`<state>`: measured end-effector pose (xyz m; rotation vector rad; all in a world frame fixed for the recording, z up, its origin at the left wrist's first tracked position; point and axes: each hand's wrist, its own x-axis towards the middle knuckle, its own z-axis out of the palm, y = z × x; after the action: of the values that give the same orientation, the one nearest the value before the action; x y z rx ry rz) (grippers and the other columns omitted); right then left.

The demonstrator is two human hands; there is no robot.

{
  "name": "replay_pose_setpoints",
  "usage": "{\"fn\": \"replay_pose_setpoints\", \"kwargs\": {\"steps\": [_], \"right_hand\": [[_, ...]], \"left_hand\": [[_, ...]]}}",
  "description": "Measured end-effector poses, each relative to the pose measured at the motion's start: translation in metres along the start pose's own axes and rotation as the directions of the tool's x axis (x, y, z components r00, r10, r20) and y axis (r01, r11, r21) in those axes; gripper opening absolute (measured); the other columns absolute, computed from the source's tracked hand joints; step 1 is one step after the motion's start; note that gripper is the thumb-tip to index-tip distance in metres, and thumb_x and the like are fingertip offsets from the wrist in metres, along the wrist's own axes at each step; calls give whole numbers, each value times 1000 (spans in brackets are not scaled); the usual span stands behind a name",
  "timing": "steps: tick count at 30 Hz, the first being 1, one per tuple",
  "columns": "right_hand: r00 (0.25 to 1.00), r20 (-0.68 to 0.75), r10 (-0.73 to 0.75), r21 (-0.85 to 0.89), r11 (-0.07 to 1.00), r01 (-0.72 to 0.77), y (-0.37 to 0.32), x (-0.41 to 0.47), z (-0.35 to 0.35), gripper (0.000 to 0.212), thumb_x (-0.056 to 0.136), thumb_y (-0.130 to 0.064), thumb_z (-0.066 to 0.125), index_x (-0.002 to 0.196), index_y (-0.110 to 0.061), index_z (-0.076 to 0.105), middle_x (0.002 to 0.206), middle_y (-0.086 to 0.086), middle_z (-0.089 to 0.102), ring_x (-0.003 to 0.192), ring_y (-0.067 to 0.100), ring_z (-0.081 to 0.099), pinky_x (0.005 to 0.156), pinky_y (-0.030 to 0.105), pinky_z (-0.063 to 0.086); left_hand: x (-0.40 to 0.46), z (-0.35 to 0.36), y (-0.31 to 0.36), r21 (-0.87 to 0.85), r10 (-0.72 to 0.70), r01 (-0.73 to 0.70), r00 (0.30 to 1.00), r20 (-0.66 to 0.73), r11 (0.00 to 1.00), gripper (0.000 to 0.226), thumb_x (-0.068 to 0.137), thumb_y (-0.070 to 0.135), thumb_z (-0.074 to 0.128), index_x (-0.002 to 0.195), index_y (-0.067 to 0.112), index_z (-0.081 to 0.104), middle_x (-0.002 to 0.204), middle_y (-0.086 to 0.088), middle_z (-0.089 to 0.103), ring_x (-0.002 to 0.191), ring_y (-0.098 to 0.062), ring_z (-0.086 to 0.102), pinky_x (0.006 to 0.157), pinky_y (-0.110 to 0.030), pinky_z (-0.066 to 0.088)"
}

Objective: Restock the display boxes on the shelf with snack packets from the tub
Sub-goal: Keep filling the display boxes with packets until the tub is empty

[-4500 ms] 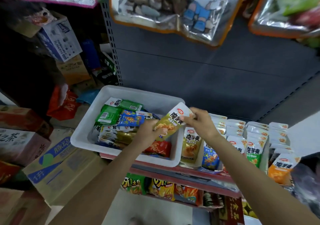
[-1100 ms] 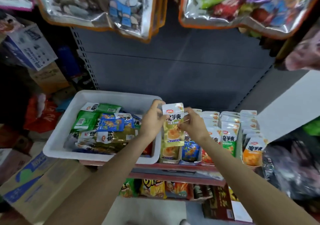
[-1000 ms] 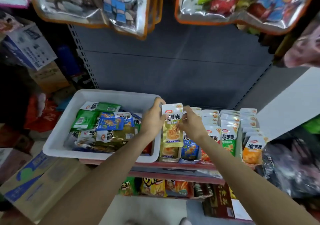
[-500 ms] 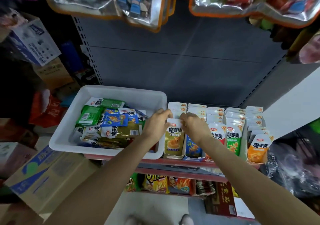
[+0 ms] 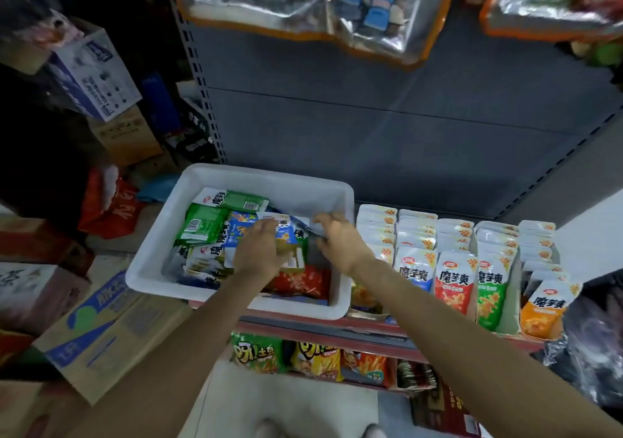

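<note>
The white tub (image 5: 269,176) sits on the left end of the shelf, piled with green, blue, yellow and red snack packets (image 5: 205,225). Both of my hands are inside it. My left hand (image 5: 259,252) lies palm down on the pile beside a blue and yellow packet (image 5: 286,235). My right hand (image 5: 340,240) reaches in from the right, its spread fingers touching the edge of a dark packet (image 5: 308,228). To the right of the tub stand the display boxes (image 5: 514,289) with upright rows of packets. The yellow packet (image 5: 364,297) stands at the front of the leftmost box.
The red shelf edge (image 5: 371,326) runs under the tub and boxes, with chip bags (image 5: 313,360) on the shelf below. Cardboard cartons (image 5: 101,333) are stacked at the left. Large foil bags (image 5: 303,2) hang overhead against the grey back panel.
The yellow packet that both hands held went down into the leftmost display box. Both hands let go of it and moved left into the tub.
</note>
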<state>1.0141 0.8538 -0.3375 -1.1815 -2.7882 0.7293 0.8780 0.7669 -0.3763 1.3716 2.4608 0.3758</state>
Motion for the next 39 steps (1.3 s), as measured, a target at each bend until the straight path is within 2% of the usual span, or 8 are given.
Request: {"fn": "replay_pose_setpoints", "kwargs": {"steps": [6,13,19,23,26,30,34,39], "right_hand": [[953,284,106,-289,957,-21,-13,44,37,37,99,-17,41,135,-15,50,141,14,41,128,30,43,106,34,36],[996,-16,88,-283,955,-89,-21,37,29,32,94,-5,44,124,-14,51,109,18,64,99,36,62,76,38,49],[960,-255,117,340,940,-25,-5,15,-8,34,88,-1,54,121,-8,53,110,12,65,100,27,62,79,25,46],[955,-199,219,642,766,-42,13,5,-25,20,85,4,61,94,-13,63,102,6,66,79,12,60,69,15,45],[968,-204,146,586,810,1,29,-7,-38,25,82,2,63,83,-24,63,80,-14,63,68,-2,54,60,14,42],[975,-209,69,522,851,52,46,-35,-59,29,82,0,64,81,-29,68,71,-28,63,59,-1,54,57,21,52],[913,-321,250,735,674,74,69,-57,-73,19,78,0,72,86,-17,66,78,-9,66,66,-3,59,59,14,49],[915,-283,287,714,701,1,110,-83,-91,16,82,-7,70,80,7,64,72,19,57,67,19,50,60,30,40]], "left_hand": [[-1,3,-40,97,-40,19,975,220,995,86,82,53,63,149,19,20,157,-5,14,145,-25,12,114,-43,23],[-2,-1,-40,37,-49,43,979,198,998,79,82,48,65,146,18,30,154,-6,23,142,-25,20,113,-43,27],[-2,-10,-21,-382,65,-69,998,-24,921,80,78,31,75,145,18,33,151,-5,30,139,-23,25,114,-39,26],[-4,-19,6,-252,238,-246,969,-60,936,104,68,39,81,149,32,16,158,5,7,145,-17,5,117,-37,11],[-4,-18,20,-150,338,-353,934,-118,923,108,64,47,80,148,33,15,158,8,5,145,-15,3,117,-32,6],[-9,-18,51,-284,314,-342,939,-140,896,82,80,27,73,146,32,25,137,1,45,124,-16,42,100,-29,34],[-9,-14,86,-427,347,-355,933,-98,832,20,84,22,69,102,14,66,97,-2,69,90,-19,62,81,-37,49],[-21,2,133,-561,388,-309,921,24,768,24,84,18,69,106,11,63,93,2,63,85,-9,57,73,-20,42]]}}
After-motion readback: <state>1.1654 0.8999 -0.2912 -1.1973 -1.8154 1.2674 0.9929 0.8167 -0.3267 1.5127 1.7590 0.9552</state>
